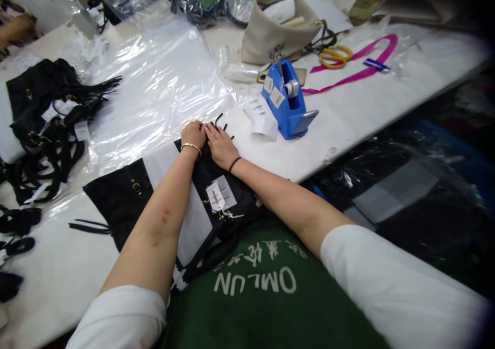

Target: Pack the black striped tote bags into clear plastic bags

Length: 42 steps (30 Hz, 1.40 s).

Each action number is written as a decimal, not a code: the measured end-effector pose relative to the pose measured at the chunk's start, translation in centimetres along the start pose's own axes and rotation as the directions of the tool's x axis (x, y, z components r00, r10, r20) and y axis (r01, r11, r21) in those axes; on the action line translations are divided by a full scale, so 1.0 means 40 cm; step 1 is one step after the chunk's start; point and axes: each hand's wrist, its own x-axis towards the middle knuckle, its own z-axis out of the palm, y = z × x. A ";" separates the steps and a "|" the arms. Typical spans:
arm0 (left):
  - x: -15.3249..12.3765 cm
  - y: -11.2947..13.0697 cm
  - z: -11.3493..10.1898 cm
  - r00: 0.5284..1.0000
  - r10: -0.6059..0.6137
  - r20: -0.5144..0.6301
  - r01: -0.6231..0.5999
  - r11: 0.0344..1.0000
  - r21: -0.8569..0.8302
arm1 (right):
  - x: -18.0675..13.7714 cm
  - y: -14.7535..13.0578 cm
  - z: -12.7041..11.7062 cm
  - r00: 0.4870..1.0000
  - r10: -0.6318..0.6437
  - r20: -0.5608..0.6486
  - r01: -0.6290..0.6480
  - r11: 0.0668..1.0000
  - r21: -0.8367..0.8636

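Note:
A black bag (129,198) with a pale grey band lies on the table in front of me, its straps toward my body. It bears a small brass buckle and a white hang tag (215,196). My left hand (193,135) is curled at the bag's far edge, its fingertips pinching the fabric. Close against it, my right hand (221,147) grips the same edge beside thin black cords (219,120). The two sets of fingertips nearly touch, and what lies between them is too small to make out.
Clear plastic bags (158,76) spread beyond my hands. A blue tape dispenser (285,99) stands right, near printed labels (262,119), yellow scissors (335,57), pink ribbon (381,55) and a beige pouch (266,32). Black bags (42,96) pile at left. The table edge runs along the right.

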 end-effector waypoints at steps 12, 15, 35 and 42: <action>-0.234 -0.238 -0.209 0.965 -0.118 -0.234 0.095 0.989 -0.109 | -0.026 0.090 0.064 0.996 0.072 0.044 -0.046 0.903 -0.427; -0.403 -0.386 -0.237 0.921 -0.284 -0.267 0.307 0.950 0.050 | -0.032 0.087 0.067 0.994 0.096 0.054 -0.060 0.884 -0.463; -0.491 -0.492 -0.150 0.845 -0.464 -0.266 0.484 0.875 0.012 | 0.005 0.046 0.086 0.998 -0.014 0.067 0.043 0.895 -0.444; -0.618 -0.363 -0.195 0.915 -0.313 -0.254 0.267 0.943 -0.200 | 0.007 0.076 0.101 0.997 -0.035 0.065 0.063 0.872 -0.486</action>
